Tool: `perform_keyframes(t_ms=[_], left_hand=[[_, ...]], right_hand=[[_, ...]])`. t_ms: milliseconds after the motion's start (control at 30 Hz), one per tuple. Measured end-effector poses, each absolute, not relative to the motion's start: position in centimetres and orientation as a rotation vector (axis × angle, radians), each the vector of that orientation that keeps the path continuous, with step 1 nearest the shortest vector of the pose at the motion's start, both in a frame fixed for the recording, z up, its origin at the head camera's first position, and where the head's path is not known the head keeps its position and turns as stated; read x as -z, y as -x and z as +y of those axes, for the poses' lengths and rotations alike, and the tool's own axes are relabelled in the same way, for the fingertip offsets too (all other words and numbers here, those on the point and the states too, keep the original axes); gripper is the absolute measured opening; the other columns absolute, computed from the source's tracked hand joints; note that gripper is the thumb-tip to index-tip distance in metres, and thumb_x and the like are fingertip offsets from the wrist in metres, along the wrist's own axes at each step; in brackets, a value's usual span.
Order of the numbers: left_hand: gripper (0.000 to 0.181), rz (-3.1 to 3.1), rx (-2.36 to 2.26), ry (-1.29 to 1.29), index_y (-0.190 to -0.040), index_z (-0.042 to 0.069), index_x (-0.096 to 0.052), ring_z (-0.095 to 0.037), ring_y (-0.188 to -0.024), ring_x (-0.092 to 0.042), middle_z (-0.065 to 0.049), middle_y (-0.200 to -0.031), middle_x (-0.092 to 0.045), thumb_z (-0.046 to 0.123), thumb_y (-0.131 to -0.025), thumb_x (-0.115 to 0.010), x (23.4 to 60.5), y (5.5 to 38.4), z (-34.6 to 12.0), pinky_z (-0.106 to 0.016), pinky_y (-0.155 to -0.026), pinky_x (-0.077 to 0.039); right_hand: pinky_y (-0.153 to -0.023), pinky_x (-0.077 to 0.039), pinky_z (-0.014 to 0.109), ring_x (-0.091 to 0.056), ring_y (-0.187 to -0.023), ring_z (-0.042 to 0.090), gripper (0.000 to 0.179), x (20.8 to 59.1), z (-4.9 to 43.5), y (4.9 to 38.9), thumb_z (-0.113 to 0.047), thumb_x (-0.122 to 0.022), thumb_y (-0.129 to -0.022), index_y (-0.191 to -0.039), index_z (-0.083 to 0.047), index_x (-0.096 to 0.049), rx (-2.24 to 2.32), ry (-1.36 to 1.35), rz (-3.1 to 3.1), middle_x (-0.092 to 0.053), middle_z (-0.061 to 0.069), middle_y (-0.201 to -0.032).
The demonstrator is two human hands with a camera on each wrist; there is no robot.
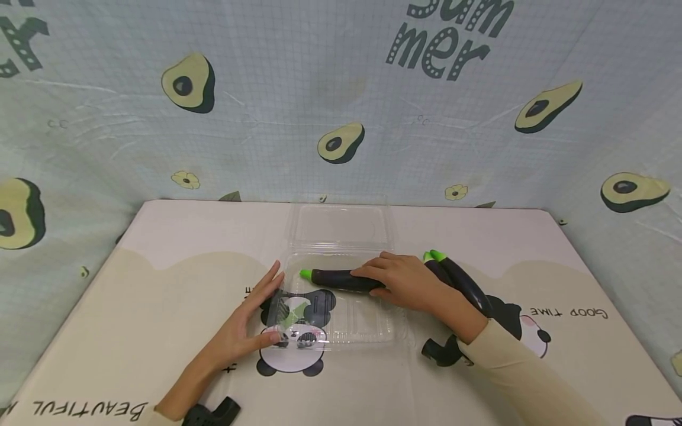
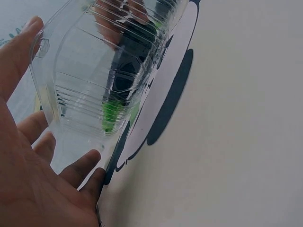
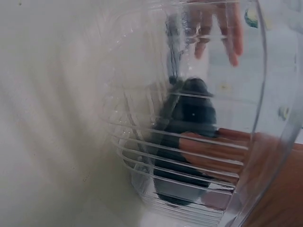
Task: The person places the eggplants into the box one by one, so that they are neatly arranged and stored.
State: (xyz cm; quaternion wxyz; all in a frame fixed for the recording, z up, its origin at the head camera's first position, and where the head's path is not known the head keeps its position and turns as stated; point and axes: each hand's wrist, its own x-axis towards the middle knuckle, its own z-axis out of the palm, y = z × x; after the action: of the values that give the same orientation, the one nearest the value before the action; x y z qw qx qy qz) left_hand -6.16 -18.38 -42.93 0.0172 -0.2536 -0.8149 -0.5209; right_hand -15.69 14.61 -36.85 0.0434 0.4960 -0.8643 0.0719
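Note:
A clear plastic clamshell container [image 1: 367,332] lies on the table with its lid [image 1: 341,225] folded back, away from me. Inside its base is a dark eggplant [image 1: 334,279] with a bright green stem end pointing left. My right hand [image 1: 407,283] reaches in from the right and grips the eggplant by its right end. Spread along the container's left side, my left hand [image 1: 240,331] touches the rim with its fingers straight. Through the ribbed clear wall, the left wrist view shows the eggplant's green tip [image 2: 112,115].
Two more eggplants [image 1: 469,288] lie side by side on the table, just right of the container and partly behind my right forearm. A printed cloth [image 1: 170,319] with panda drawings covers the table. A patterned curtain [image 1: 277,89] hangs behind its far edge.

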Motion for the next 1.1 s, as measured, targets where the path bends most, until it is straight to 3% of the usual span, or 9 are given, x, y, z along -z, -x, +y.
perform_keyframes(t_ms=[133, 333, 533, 733, 1100], left_hand=[[0.087, -2.529, 1.623, 0.789, -0.150, 0.008, -0.030, -0.023, -0.145, -0.009, -0.003, -0.160, -0.010, 0.013, -0.074, -0.072, 42.97, 6.11, -18.42, -0.030, -0.111, -0.009], [0.087, -2.537, 1.630, 0.779, -0.150, 0.008, -0.029, -0.022, -0.145, -0.008, -0.002, -0.160, -0.009, 0.014, -0.075, -0.071, 43.00, 6.14, -18.45, -0.044, -0.111, -0.010], [0.087, -2.532, 1.637, 0.785, -0.150, 0.008, -0.029, -0.023, -0.146, -0.008, -0.002, -0.160, -0.009, 0.014, -0.075, -0.072, 43.00, 6.15, -18.44, -0.035, -0.111, -0.009], [0.087, -2.538, 1.631, 0.778, -0.150, 0.008, -0.029, -0.022, -0.146, -0.008, -0.002, -0.160, -0.009, 0.014, -0.074, -0.072, 43.02, 6.13, -18.43, -0.054, -0.109, -0.011], [0.088, -2.529, 1.626, 0.797, -0.150, 0.007, -0.029, -0.023, -0.146, -0.008, -0.003, -0.160, -0.009, 0.014, -0.074, -0.072, 43.12, 6.30, -18.46, -0.067, -0.104, -0.012]], right_hand=[[-0.075, -0.052, 0.033, -0.059, -0.104, 0.016, 0.048, 36.98, 14.51, 15.68, -0.023, -0.077, -0.082, -0.128, -0.020, -0.061, -0.214, -1.493, -2.670, -0.064, -0.002, -0.117], [-0.066, -0.052, 0.029, -0.059, -0.099, 0.016, 0.047, 37.16, 14.41, 15.65, -0.021, -0.077, -0.082, -0.127, -0.020, -0.062, -0.189, -1.452, -2.660, -0.062, 0.000, -0.114], [-0.062, -0.051, 0.028, -0.059, -0.096, 0.016, 0.045, 37.13, 14.31, 15.56, -0.018, -0.075, -0.083, -0.126, -0.019, -0.063, -0.179, -1.423, -2.639, -0.062, 0.001, -0.113], [-0.058, -0.049, 0.027, -0.060, -0.094, 0.015, 0.042, 37.00, 14.22, 15.49, -0.017, -0.074, -0.084, -0.124, -0.019, -0.064, -0.186, -1.405, -2.619, -0.061, 0.001, -0.112], [-0.056, -0.048, 0.024, -0.061, -0.093, 0.014, 0.038, 36.96, 14.19, 15.58, -0.017, -0.073, -0.085, -0.122, -0.017, -0.065, -0.184, -1.393, -2.601, -0.061, 0.001, -0.112]])
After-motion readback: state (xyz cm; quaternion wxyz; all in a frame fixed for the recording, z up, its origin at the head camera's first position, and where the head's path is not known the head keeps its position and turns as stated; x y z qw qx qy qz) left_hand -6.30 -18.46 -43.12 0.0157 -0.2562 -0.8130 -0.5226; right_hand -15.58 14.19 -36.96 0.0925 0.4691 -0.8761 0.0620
